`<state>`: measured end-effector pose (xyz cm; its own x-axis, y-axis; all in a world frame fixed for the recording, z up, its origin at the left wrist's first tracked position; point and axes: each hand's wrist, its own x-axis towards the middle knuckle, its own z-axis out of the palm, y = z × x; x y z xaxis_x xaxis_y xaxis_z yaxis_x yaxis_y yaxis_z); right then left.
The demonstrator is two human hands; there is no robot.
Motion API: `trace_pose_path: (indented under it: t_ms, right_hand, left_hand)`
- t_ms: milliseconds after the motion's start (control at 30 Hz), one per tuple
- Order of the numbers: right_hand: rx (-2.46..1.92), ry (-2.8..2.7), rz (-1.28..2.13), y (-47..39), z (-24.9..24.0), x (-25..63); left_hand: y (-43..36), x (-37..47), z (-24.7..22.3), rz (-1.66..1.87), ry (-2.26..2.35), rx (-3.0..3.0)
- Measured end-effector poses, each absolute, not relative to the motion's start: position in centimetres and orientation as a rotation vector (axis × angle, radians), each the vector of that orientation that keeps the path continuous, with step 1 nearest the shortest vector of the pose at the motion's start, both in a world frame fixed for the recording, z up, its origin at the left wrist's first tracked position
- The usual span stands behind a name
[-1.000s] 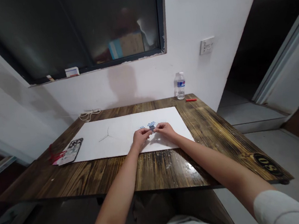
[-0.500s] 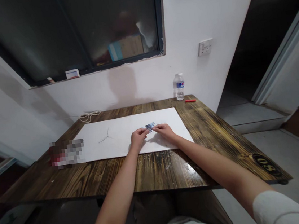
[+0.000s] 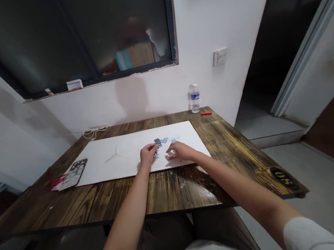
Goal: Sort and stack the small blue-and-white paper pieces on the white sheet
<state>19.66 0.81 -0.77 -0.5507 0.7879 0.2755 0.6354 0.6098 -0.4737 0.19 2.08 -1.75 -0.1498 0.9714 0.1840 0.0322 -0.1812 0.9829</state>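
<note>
My left hand point(image 3: 148, 155) pinches a small dark piece with pale stripes point(image 3: 158, 142) just over the white board point(image 3: 135, 165). My right hand point(image 3: 181, 152) is to the right of it, low over the board. Its fingers are apart, and nothing shows between them. Small blue-and-white striped shapes point(image 3: 164, 140) lie behind and between the hands. Another blue striped shape point(image 3: 173, 141) is just beyond my right fingers. More blue marks point(image 3: 156, 154) show beside my left fingers, partly covered. Thin dark lines forming a Y point(image 3: 116, 154) are on the board's left part.
The board rests on a dark wooden table point(image 3: 104, 205). At its left end are a phone-like patterned object point(image 3: 77, 171) and red items point(image 3: 56, 181). Along the back are a white cable point(image 3: 94, 132), a water bottle point(image 3: 194, 99) and a red pen-like stick point(image 3: 206, 113).
My right hand has let go of the dark striped piece and moved away from it, its fingers spreading. The piece stays in my left hand. The view has shifted slightly.
</note>
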Motion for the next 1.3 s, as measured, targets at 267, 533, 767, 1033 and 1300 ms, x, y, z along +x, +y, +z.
trace_pose_path:
  t_ms: [267,533,767,1033,1300]
  right_hand:
    - [-1.174,-2.633,0.031,-3.1,-0.4,20.3]
    - [-1.036,-2.728,-0.001,-3.4,0.1,20.2]
    - [-0.879,-2.552,0.308,-2.2,-0.8,20.3]
    - [-0.985,-1.806,0.751,-0.7,-3.0,19.9]
    - [-0.922,-1.425,0.967,0.0,-3.6,19.9]
  left_hand:
    - [2.0,0.3,-1.5,1.452,1.248,1.286]
    - [1.8,0.3,-1.4,1.457,1.262,1.275]
    - [1.8,0.4,-1.6,1.422,1.225,1.310]
    - [1.4,0.7,-1.3,1.273,1.189,1.486]
    - [1.1,0.9,-1.4,1.151,1.158,1.600]
